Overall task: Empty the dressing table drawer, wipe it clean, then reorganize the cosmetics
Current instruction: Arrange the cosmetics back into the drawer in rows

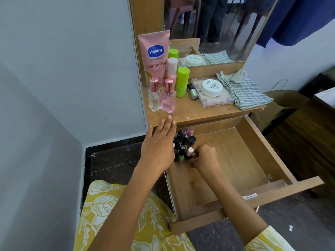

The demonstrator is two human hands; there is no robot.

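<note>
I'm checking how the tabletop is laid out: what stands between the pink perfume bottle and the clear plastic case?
In the head view, a lime-green stick and a small green glitter polish bottle stand between the pink perfume bottle and the clear case.

Left hand (158, 144) stretched forward, palm down, fingers straight and held together, bare forearm running back toward the lower left. Right hand (204, 157) lower and to the right, knuckles up, fingers curled tight in a pinch at the fingertips; right forearm bare, yellow patterned sleeve at the elbow
</note>
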